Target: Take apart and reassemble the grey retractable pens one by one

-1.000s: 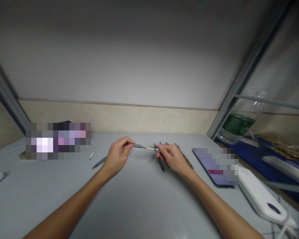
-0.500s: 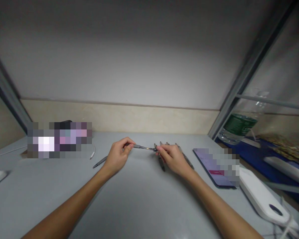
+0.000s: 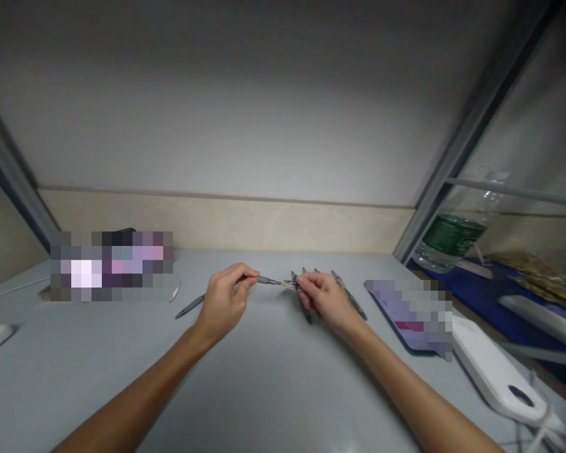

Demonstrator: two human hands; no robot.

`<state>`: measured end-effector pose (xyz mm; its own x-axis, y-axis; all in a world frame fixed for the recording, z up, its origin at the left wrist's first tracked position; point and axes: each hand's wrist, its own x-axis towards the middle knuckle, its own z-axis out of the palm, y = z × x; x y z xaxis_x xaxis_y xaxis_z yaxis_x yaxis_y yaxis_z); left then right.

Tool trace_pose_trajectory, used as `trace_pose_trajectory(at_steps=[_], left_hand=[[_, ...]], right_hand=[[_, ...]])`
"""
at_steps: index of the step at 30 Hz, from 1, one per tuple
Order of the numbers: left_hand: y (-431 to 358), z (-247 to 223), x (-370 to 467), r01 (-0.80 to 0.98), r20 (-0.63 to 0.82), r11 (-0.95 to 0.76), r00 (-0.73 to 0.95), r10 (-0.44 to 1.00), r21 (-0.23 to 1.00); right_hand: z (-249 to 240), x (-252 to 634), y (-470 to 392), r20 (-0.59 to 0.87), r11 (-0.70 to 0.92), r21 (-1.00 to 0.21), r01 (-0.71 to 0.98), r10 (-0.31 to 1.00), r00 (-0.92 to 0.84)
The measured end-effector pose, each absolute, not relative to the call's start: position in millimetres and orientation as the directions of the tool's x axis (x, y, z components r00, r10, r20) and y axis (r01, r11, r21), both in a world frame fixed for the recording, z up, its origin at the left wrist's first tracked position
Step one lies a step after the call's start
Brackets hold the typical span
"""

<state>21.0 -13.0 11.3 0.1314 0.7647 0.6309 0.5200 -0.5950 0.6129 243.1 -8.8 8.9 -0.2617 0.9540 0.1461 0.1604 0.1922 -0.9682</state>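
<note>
Near the middle of the grey desk, my left hand (image 3: 226,296) pinches a grey pen barrel (image 3: 264,279) whose thin metal end points right. My right hand (image 3: 321,294) is closed, its fingertips at a small thin part (image 3: 290,284) close to that end; whether the two parts touch is too small to tell. One grey pen (image 3: 189,307) lies left of my left hand, partly hidden by it. Under and beside my right hand are several dark pens, such as the one (image 3: 356,302) to its right.
A phone (image 3: 400,321) and a white device with a cable (image 3: 495,371) lie at the right. Beyond the metal frame stands a tilted water bottle (image 3: 453,236). Blurred-out items (image 3: 117,264) and a white cable end (image 3: 175,293) are at the back left.
My left hand has shifted slightly right and the pen barrel with it, so the barrel's end is nearer my right hand. My right hand has barely moved.
</note>
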Motion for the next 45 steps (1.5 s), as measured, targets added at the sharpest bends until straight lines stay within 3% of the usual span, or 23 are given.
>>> trace_pose_trajectory(at_steps=[3,5,12,14,17,21,24,27,34,40,45], left_hand=[[-21,17,23,0.515,0.779,-0.754,0.233,0.582,0.409],[-23,19,24,0.493,0.816,-0.810,0.293,0.499,0.319],[-19,15,25,0.449,0.865,-0.875,0.350,0.358,0.180],[-19,13,27,0.446,0.850,-0.870,0.355,0.389,0.211],[-22,10,33,0.478,0.756,-0.784,0.315,0.573,0.395],[-23,4,40,0.391,0.473,-0.548,0.277,0.836,0.739],[-20,-1,41,0.307,0.261,-0.394,0.394,0.881,0.866],[-19,0,41,0.359,0.226,-0.386,0.413,0.882,0.850],[-25,6,44,0.565,0.362,-0.447,0.262,0.894,0.694],[-28,6,50,0.578,0.420,-0.454,0.202,0.885,0.678],[-29,2,54,0.456,0.470,-0.550,0.286,0.835,0.699]], right_hand=[[7,245,-5,-0.022,-0.072,-0.990,-0.122,0.928,-0.373],[7,247,-5,-0.071,-0.164,-0.967,-0.197,0.910,-0.410],[10,250,-2,-0.070,-0.195,-0.934,-0.299,0.922,-0.382],[15,249,-2,-0.035,-0.162,-0.905,-0.393,0.950,-0.310],[21,246,-4,0.015,-0.077,-0.886,-0.458,0.981,-0.195],[21,241,-8,0.132,0.085,-0.931,-0.356,0.985,-0.111],[18,238,-11,0.186,0.153,-0.942,-0.299,0.979,-0.083],[16,234,-11,0.231,0.211,-0.943,-0.256,0.972,-0.051],[17,226,-18,0.245,0.248,-0.964,-0.093,0.969,0.041],[21,220,-19,0.275,0.285,-0.949,-0.138,0.958,0.086],[29,206,-17,0.268,0.283,-0.927,-0.244,0.959,0.094]])
